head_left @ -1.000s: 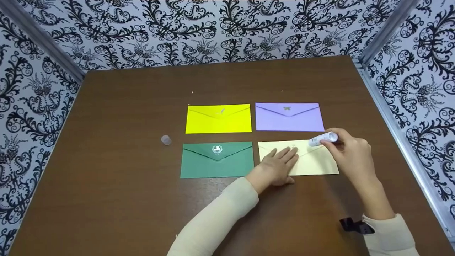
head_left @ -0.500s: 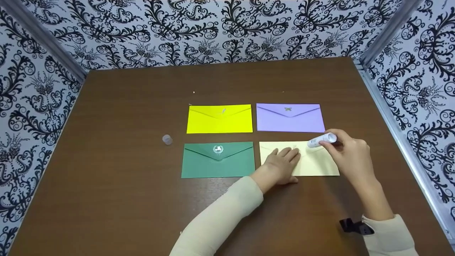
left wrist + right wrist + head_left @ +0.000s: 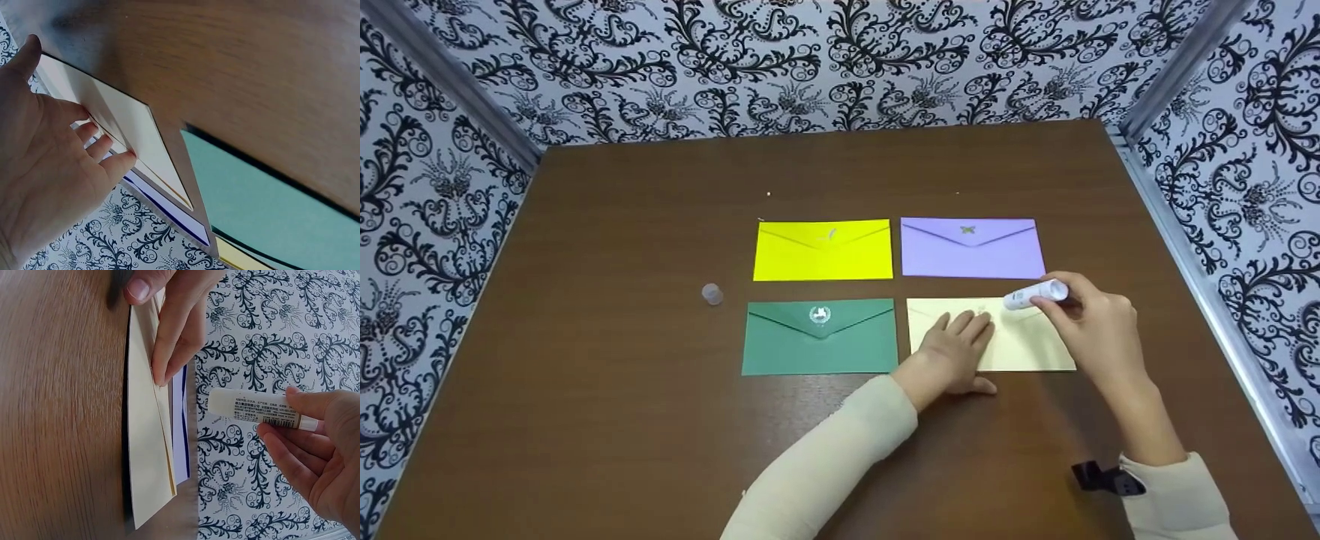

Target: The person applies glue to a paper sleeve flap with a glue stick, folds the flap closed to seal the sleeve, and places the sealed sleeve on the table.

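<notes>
The left hand (image 3: 956, 352) rests on a cream envelope (image 3: 1027, 349), its fingers spread across the flap and the thumb off the near edge. In the left wrist view, the fingertips touch the cream envelope (image 3: 129, 124) along its flap. Above the envelope's far right part, the right hand (image 3: 1099, 330) pinches a white glue stick (image 3: 1035, 295) between thumb and fingers. Seen from the right wrist, the glue stick (image 3: 253, 408) is tilted, with printed text and a barcode on its side, apart from the paper.
A green envelope (image 3: 820, 352) lies left of the cream one. Behind them lie a yellow envelope (image 3: 823, 259) and a purple envelope (image 3: 971, 259). A small translucent cap (image 3: 712, 294) sits on the brown table (image 3: 622, 375). Patterned walls (image 3: 840, 67) border the back and sides.
The left hand has slid slightly to the right on the cream envelope. The right hand, with the glue stick, has shifted a little to the left.
</notes>
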`<state>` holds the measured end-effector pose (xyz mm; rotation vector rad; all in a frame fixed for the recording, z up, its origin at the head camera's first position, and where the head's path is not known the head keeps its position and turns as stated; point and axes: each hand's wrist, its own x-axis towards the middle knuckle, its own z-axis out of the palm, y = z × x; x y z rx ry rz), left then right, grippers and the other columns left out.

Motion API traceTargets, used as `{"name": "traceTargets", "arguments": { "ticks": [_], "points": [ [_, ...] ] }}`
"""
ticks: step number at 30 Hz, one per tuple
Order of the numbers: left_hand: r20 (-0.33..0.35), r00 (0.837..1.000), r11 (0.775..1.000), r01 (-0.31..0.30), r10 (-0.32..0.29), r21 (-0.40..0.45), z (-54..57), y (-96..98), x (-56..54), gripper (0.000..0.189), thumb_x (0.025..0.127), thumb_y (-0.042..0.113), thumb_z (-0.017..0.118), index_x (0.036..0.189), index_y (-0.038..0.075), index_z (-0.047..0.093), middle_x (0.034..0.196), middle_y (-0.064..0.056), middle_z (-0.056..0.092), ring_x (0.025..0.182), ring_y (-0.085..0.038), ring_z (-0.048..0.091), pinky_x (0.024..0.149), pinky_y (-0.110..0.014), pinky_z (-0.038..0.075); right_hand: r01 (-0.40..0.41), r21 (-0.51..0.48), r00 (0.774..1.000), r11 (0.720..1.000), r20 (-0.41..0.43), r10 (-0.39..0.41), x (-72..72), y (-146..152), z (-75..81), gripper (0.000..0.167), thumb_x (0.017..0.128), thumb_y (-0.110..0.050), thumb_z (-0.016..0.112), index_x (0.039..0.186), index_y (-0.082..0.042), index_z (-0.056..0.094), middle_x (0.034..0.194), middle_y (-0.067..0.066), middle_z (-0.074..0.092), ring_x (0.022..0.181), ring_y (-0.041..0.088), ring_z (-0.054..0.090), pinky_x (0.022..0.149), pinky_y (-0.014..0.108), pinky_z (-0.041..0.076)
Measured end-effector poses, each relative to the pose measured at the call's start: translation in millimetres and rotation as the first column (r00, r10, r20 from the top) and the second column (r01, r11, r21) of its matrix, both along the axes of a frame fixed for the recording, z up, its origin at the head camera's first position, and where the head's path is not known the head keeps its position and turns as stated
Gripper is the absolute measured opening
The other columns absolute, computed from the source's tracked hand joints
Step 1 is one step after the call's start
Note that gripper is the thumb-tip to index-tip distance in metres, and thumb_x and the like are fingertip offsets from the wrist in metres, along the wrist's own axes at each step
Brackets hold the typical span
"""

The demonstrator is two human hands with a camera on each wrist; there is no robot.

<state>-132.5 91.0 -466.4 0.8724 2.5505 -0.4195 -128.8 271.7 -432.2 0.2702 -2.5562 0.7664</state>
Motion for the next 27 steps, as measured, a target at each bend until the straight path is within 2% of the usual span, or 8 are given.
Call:
{"name": "traceTargets", "arguments": {
  "ticks": [3, 5, 8, 12, 17, 20, 24, 27],
  "points": [
    [0.011, 1.000, 1.000, -0.012, 0.012, -0.005, -0.3, -0.5, 1.7, 0.099, 0.087, 0.085, 0.026, 0.161, 0.027, -0.003, 0.169, 0.012, -0.006, 0.157, -0.008, 0.001, 0.128, -0.029, 0.012, -0.008, -0.027, 1.000, 1.000, 0.001, 0.008, -0.2, 0, -0.3, 0.028, 0.079, -0.009, 0.084, 0.103, -0.001, 0.072, 0.091, 0.020, 0.077, 0.074, -0.025, 0.051, 0.066, -0.010, 0.032],
    [0.019, 1.000, 1.000, -0.018, 0.018, -0.004, -0.8, -0.4, 2.5, 0.102, 0.085, 0.087, 0.026, 0.161, 0.027, -0.005, 0.169, 0.012, -0.009, 0.157, -0.008, -0.001, 0.129, -0.030, 0.010, -0.013, -0.048, 1.000, 0.999, 0.005, 0.013, -0.1, -1, -0.4, 0.028, 0.079, -0.008, 0.083, 0.103, 0.000, 0.072, 0.092, 0.021, 0.076, 0.077, -0.034, 0.043, 0.067, -0.010, 0.034],
    [0.030, 0.999, 1.000, -0.024, 0.024, 0.000, -2.3, -0.2, 3.5, 0.105, 0.084, 0.089, 0.026, 0.161, 0.027, -0.008, 0.168, 0.012, -0.014, 0.157, -0.008, -0.005, 0.129, -0.030, 0.008, -0.025, -0.061, 1.000, 0.998, 0.012, 0.026, -0.3, -2, -0.7, 0.028, 0.079, -0.006, 0.083, 0.104, 0.002, 0.071, 0.093, 0.023, 0.076, 0.076, -0.016, 0.062, 0.067, -0.010, 0.035],
    [0.041, 0.998, 0.999, -0.041, 0.042, -0.004, -4.9, 0.6, 5.2, 0.106, 0.082, 0.091, 0.023, 0.160, 0.027, -0.012, 0.167, 0.012, -0.020, 0.156, -0.008, -0.011, 0.129, -0.031, 0.004, -0.045, -0.065, 0.998, 0.997, 0.031, 0.047, -0.4, -3, -1.5, 0.030, 0.080, -0.005, 0.082, 0.105, 0.004, 0.070, 0.094, 0.025, 0.075, 0.073, 0.031, 0.075, 0.067, -0.010, 0.035],
    [0.047, 0.997, 0.998, -0.058, 0.058, 0.008, -5.4, 2.0, 5.1, 0.106, 0.082, 0.091, 0.021, 0.160, 0.028, -0.012, 0.167, 0.012, -0.021, 0.156, -0.009, -0.013, 0.129, -0.031, 0.003, -0.045, -0.061, 0.998, 0.997, 0.035, 0.047, -0.2, -6, -0.4, 0.029, 0.080, -0.004, 0.081, 0.105, 0.004, 0.070, 0.093, 0.025, 0.075, 0.072, 0.035, 0.074, 0.066, -0.010, 0.035],
    [0.057, 0.997, 0.999, -0.051, 0.050, 0.016, -4.1, 1.1, 2.7, 0.103, 0.085, 0.088, 0.025, 0.160, 0.028, -0.011, 0.167, 0.012, -0.019, 0.156, -0.008, -0.011, 0.129, -0.030, 0.004, -0.044, -0.064, 0.999, 0.997, 0.026, 0.046, -0.5, -7, 0.4, 0.028, 0.080, -0.005, 0.082, 0.105, 0.003, 0.071, 0.092, 0.023, 0.076, 0.071, 0.012, 0.072, 0.065, -0.009, 0.037],
    [0.066, 0.997, 0.997, -0.035, 0.031, 0.065, -2.5, -2.4, -1.9, 0.094, 0.092, 0.076, 0.038, 0.161, 0.027, -0.003, 0.169, 0.012, -0.011, 0.157, -0.008, -0.004, 0.129, -0.027, 0.008, -0.051, -0.096, 0.998, 0.994, 0.016, 0.052, -0.9, -8, 1.3, 0.029, 0.079, -0.004, 0.082, 0.105, 0.003, 0.071, 0.093, 0.023, 0.076, 0.077, -0.027, 0.052, 0.065, -0.008, 0.040],
    [0.056, 0.998, 0.989, -0.025, 0.017, 0.149, -3.0, -5.9, -6.2, 0.088, 0.095, 0.064, 0.050, 0.162, 0.025, 0.008, 0.170, 0.011, 0.001, 0.157, -0.009, 0.007, 0.128, -0.027, 0.014, -0.059, -0.129, 0.998, 0.990, 0.003, 0.060, -1.5, -9, 2.3, 0.029, 0.079, -0.003, 0.082, 0.105, 0.003, 0.071, 0.093, 0.023, 0.076, 0.079, -0.035, 0.046, 0.066, -0.007, 0.041]
  ]
}}
